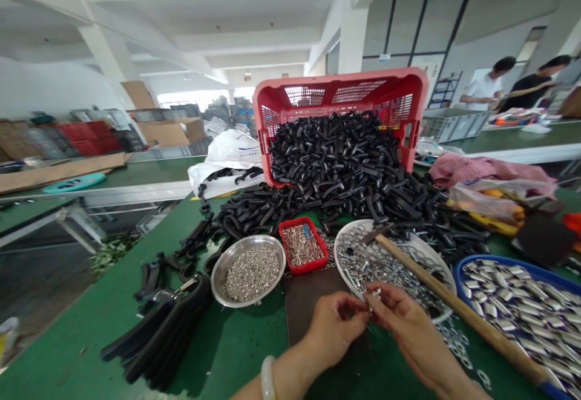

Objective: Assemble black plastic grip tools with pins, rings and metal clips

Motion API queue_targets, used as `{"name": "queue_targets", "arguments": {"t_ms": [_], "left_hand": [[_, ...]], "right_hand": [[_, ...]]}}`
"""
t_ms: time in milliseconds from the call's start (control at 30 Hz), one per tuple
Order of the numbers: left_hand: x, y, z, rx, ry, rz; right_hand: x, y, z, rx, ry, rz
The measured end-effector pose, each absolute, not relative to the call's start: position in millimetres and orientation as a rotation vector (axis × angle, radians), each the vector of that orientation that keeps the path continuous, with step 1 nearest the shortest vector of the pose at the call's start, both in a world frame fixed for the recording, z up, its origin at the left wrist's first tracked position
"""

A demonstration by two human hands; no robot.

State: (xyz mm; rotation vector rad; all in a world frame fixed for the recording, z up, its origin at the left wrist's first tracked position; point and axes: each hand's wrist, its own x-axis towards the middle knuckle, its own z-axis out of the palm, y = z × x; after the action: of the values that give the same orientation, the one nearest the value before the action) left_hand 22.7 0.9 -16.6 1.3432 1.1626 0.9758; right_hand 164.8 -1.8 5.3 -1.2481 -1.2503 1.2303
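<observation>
My left hand (333, 325) and my right hand (406, 321) meet fingertip to fingertip over the near edge of a white bowl of loose metal parts (341, 270). Small shiny metal parts (376, 293) show between the fingers of my right hand, which is closed in a pinch. My left thumb and fingers are pinched at the same spot; what they grip is mostly hidden. Beneath the hands lies a dark flat pad (302, 303). Just beyond it sits a red tray (324, 262) of small metal pins. A steel bowl (218, 291) holds many tiny metal pieces.
A wooden-handled hammer (436, 285) rests across the white bowl. A tipped red crate (340, 78) spills black parts (327, 152) onto the green table (227, 351). Black handles (167, 333) lie left; a blue tray (465, 294) of metal sleeves stands right. Two people work at the back right.
</observation>
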Motion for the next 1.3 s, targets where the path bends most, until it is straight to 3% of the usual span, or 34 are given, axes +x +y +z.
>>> {"name": "queue_targets", "arguments": {"t_ms": [267,333,433,700,833,967,1133,1300], "left_hand": [[-24.0,45.4,5.1,1.883,1.332,0.849],[-45.0,79.8,23.3,1.982,1.585,0.894],[-58.7,136.1,43.2,2.154,1.898,0.605],[12.2,211.1,16.1,2.197,1.85,0.321],[15.9,214.8,8.9,2.15,1.896,0.443],[-7.2,213.1,31.2,2.121,1.866,0.691],[-41.1,159.9,57.0,1.97,1.607,0.977],[-59.1,70.4,48.2,2.022,1.477,0.564]], "right_hand": [[164.1,16.6,-6.7,-1.352,-1.582,0.857],[172.6,19.9,-8.3,-1.366,-1.594,0.846],[182.3,20.4,-11.0,-1.381,-1.578,0.875],[184.4,14.6,-16.1,-1.382,-1.554,0.984],[184.4,14.7,-15.9,-1.358,-1.525,1.011],[184.5,14.8,-16.3,-1.313,-1.467,1.024],[186.2,16.1,-10.0,-1.245,-1.295,1.002],[174.4,14.4,9.9,-1.133,-1.297,1.079]]}}
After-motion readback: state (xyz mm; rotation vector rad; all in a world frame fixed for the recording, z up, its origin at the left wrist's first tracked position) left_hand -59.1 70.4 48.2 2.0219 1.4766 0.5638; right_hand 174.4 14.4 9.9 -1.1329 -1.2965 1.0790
